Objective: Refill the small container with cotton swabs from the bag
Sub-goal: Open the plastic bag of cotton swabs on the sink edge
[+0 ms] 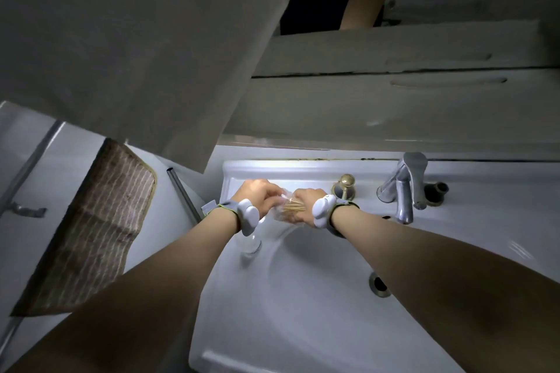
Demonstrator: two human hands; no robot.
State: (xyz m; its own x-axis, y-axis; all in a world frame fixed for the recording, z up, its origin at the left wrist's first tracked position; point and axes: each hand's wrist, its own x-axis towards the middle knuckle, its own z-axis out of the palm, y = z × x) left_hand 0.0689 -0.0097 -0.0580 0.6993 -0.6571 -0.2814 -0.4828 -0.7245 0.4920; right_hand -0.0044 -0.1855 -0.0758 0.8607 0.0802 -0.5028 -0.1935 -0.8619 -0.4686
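At frame centre, above the far rim of the white ceramic sink (303,297), both hands meet on a clear plastic bag of wooden-stemmed cotton swabs (289,208). Left hand (260,193) pinches its upper edge with curled fingers; right hand (306,200) grips its other side. A small clear container (251,247) stands on the rim below the left wrist. Chrome tap (404,191) at right.

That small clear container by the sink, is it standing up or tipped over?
Upright: the small clear container stands on the sink rim, mouth upward, below the left hand. Its contents cannot be made out.
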